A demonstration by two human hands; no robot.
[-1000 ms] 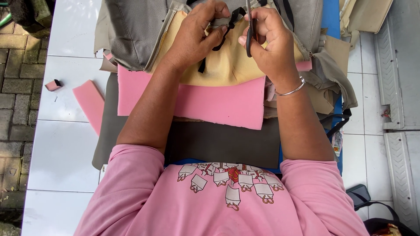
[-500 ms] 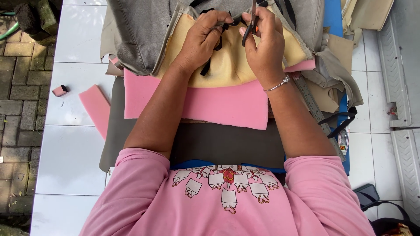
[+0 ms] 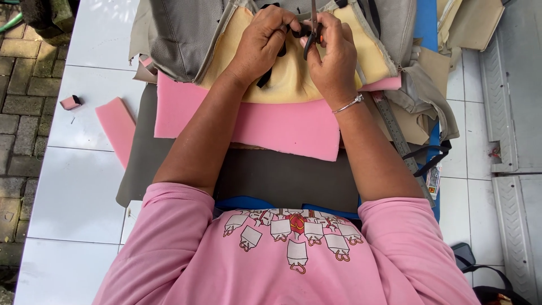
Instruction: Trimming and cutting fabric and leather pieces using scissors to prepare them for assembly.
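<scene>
Two hands work close together at the far middle of the scene, over a pad of yellow foam (image 3: 293,73) that lies inside an opened grey fabric cover (image 3: 180,34); the cover's woven cloth folds back on both sides, so the soft, matte foam shows like the filling of a pouch. The left hand (image 3: 262,42) has its fingers (image 3: 276,25) curled tight, pinching a narrow black strap (image 3: 265,76) whose loose end hangs down across the foam. The right hand (image 3: 333,56) is closed around black-handled scissors (image 3: 312,28), the metal blades pointing away; how far the blades stand apart I cannot tell. A thin silver bracelet (image 3: 349,104) circles the right wrist. Just near of the yellow pad lies a flat, rectangular sheet of pink foam (image 3: 282,127), spongy and straight-edged, partly under both forearms. It rests on a smooth dark grey panel (image 3: 282,178). To the left, on the white tiled desk (image 3: 79,186), sits a slanted pink offcut (image 3: 116,130), and further left a small pink scrap (image 3: 70,102) at the edge. On the right a metal ruler (image 3: 398,135) runs slantwise beside tan cloth pieces (image 3: 420,121) and a blue sheet (image 3: 424,22).
</scene>
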